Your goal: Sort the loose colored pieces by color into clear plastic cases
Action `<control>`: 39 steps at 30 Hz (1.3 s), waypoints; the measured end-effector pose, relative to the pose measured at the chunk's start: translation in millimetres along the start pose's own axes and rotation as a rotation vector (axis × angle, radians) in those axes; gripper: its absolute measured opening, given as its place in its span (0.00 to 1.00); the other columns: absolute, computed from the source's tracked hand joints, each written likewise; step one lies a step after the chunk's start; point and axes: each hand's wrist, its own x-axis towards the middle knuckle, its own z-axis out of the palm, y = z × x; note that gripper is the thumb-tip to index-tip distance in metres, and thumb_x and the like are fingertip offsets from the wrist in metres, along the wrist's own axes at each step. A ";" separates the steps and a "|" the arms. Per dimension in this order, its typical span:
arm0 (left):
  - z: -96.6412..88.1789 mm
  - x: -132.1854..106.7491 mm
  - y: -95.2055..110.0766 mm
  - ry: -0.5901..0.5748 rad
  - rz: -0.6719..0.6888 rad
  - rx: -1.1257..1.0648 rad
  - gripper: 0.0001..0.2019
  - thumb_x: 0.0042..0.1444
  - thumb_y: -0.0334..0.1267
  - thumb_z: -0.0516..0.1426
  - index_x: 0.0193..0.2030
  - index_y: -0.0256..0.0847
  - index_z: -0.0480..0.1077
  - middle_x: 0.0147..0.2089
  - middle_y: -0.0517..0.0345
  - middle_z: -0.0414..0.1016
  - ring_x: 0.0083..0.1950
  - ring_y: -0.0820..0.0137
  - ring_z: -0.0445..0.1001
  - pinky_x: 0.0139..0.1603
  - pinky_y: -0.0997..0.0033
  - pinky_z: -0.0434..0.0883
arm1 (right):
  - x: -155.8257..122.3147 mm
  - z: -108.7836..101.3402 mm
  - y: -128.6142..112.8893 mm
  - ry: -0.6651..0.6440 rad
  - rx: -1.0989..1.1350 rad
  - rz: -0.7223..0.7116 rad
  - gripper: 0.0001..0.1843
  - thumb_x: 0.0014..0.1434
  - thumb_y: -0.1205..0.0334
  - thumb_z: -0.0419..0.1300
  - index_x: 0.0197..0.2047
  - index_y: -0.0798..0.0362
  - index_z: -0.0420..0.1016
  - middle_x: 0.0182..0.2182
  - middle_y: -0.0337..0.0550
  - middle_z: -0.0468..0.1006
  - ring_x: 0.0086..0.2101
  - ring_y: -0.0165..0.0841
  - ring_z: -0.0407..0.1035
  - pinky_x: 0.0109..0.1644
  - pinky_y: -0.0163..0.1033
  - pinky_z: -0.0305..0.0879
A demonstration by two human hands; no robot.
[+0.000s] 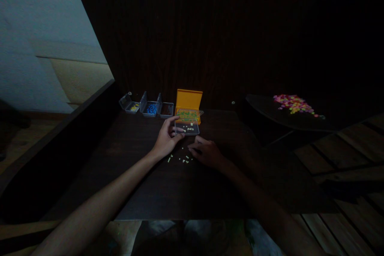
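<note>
Dark wooden table (144, 184) before me, dimly lit. Along its far edge stand three small clear boxes (150, 108) in a row, lids up (yellow pieces in the first, blue in the second, third not discernible). Just right of them is an orange case (188, 102), lid raised. Touching the case's front is an open clear tray (188, 129) holding pale beads. Nearer me, loose pale beads (180, 159) lie scattered on the bare wood.

An orange case (188, 100) stands open, pale green bits (181, 159) dot the dark brown table (144, 184), and blue pieces (151, 109) fill a clear box.
</note>
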 end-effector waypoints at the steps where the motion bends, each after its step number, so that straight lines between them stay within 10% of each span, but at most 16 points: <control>1: 0.1 0.1 0.0 0.002 0.000 0.004 0.30 0.45 0.30 0.65 0.56 0.42 0.63 0.42 0.56 0.73 0.41 0.70 0.76 0.37 0.74 0.70 | -0.1 -0.6 0.5 0.001 0.002 0.006 0.08 0.62 0.64 0.60 0.41 0.51 0.80 0.33 0.40 0.73 0.28 0.26 0.67 0.32 0.32 0.59; 26: 0.3 -1.5 3.2 0.007 -0.010 0.014 0.30 0.45 0.31 0.65 0.57 0.43 0.64 0.45 0.55 0.73 0.38 0.71 0.76 0.37 0.72 0.72 | 0.4 -10.2 1.0 -0.134 -0.095 0.068 0.07 0.65 0.61 0.55 0.40 0.51 0.74 0.35 0.40 0.75 0.31 0.28 0.69 0.32 0.32 0.56; 39: 7.4 -8.1 -0.7 -0.069 -0.058 -0.037 0.33 0.44 0.32 0.66 0.59 0.44 0.64 0.53 0.49 0.71 0.41 0.70 0.77 0.38 0.72 0.73 | 6.3 -37.0 13.0 0.186 0.180 0.100 0.13 0.64 0.54 0.56 0.35 0.52 0.78 0.23 0.37 0.74 0.22 0.26 0.62 0.29 0.32 0.58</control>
